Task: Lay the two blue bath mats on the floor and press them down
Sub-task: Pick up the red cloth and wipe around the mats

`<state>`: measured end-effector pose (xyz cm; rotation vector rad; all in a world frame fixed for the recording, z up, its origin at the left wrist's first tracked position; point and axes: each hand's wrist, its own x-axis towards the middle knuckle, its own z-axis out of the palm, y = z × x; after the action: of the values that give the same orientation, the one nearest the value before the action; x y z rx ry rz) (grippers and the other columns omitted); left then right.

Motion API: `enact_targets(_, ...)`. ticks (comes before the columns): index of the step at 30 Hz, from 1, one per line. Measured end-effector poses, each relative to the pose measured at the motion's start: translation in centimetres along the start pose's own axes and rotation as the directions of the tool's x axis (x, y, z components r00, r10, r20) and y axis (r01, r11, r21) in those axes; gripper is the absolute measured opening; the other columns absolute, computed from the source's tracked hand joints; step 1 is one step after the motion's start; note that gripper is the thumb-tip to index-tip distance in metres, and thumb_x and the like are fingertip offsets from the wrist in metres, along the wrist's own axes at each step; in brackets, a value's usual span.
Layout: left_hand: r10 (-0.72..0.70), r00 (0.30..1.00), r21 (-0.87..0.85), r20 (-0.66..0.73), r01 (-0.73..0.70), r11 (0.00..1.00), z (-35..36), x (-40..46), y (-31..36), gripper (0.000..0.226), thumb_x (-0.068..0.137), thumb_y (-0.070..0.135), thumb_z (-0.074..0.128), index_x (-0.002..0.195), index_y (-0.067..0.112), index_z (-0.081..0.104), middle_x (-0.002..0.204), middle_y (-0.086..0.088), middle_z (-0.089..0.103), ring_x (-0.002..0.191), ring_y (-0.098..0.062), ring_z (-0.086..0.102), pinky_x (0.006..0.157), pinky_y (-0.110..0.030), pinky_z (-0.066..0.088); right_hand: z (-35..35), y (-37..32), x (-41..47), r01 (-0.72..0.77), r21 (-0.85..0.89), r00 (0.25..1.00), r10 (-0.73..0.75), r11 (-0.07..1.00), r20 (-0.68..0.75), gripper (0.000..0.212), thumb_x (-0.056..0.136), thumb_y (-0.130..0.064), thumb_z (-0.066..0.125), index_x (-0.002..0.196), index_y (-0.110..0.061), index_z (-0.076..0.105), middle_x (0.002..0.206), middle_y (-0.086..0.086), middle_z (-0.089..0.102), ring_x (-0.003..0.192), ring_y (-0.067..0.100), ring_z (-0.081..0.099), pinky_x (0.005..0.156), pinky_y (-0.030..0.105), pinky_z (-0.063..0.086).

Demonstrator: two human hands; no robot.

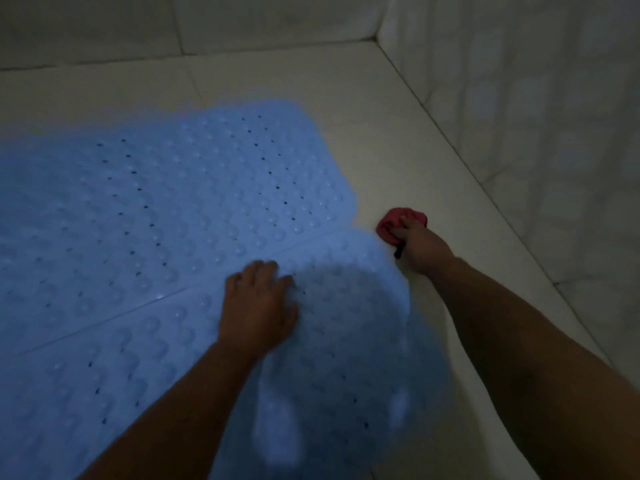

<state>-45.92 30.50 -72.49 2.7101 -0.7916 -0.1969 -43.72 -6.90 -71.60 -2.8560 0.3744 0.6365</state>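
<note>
Pale tiled floor (dimly lit).

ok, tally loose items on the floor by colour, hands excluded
Blue: 2, far bath mat and near bath mat, side by side, edges meeting.
Red: 1, bunched red cloth gripped in the right hand.
Total: 3. The left hand rests flat on the near mat.
</note>
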Motion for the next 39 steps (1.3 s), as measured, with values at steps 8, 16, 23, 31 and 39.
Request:
enact_targets(8,0.104,0.991,0.017,0.087,-0.106,0.994,5.0,-7.3,9.8,0.058,0.080,0.052,0.065,0.129,0.021,0.068,0.150,-0.016,0.052,0.130,-0.045,0.051,0.099,-0.057,0.042,7.4,7.2,-11.5,-0.191,0.184,0.981,0.195,0.964,-0.004,0.077,0.073,-0.029,0.044,0.146,-0.007,0.053,0.160,0.029,0.030,0.152,0.045,0.021,0.122,0.055,0.028)
enact_targets(16,-0.151,0.982,0.062,0.111,0.144,0.988,4.7,-11.8,11.4,0.072,0.080,0.059,0.063,0.142,0.023,0.060,0.150,-0.016,0.045,0.128,-0.040,0.042,0.097,-0.055,0.035,11.6,6.5,-26.3,-0.376,0.288,0.924,0.335,0.880,0.184,0.078,0.080,-0.028,0.051,0.154,-0.010,0.040,0.165,0.031,0.010,0.154,0.047,0.002,0.123,0.053,0.022)
enact_targets(23,-0.225,0.954,0.093,0.197,0.210,0.973,4.7,-11.4,12.6,0.092,0.072,0.073,0.068,0.151,0.029,0.047,0.156,-0.014,0.035,0.134,-0.040,0.037,0.099,-0.055,0.034,10.3,5.3,-25.8,-0.443,0.236,0.885,0.379,0.865,0.271,0.082,0.078,-0.033,0.048,0.156,-0.015,0.037,0.164,0.033,0.008,0.152,0.053,-0.003,0.119,0.062,0.022)
enact_targets(31,-0.116,0.971,-0.004,0.211,0.120,0.993,4.2,-13.9,10.7,0.079,0.083,0.059,0.064,0.152,0.024,0.048,0.166,-0.017,0.029,0.149,-0.043,0.030,0.110,-0.056,0.033,16.6,-0.9,-34.9,-0.475,0.262,0.878,0.472,0.840,0.079,0.062,0.095,-0.025,0.051,0.153,-0.006,0.037,0.166,0.025,0.014,0.154,0.045,0.005,0.116,0.061,0.034)
enact_targets(39,-0.574,0.807,-0.003,0.141,0.580,0.815,2.4,-24.4,7.6,0.076,0.089,0.061,0.041,0.157,0.028,0.040,0.167,-0.019,0.026,0.152,-0.048,0.023,0.117,-0.066,0.022,20.6,-10.6,-42.0,-0.151,0.077,0.966,0.131,0.985,0.222,0.079,0.093,-0.048,0.032,0.161,-0.010,0.021,0.168,0.022,-0.006,0.154,0.044,-0.011,0.120,0.056,0.027)
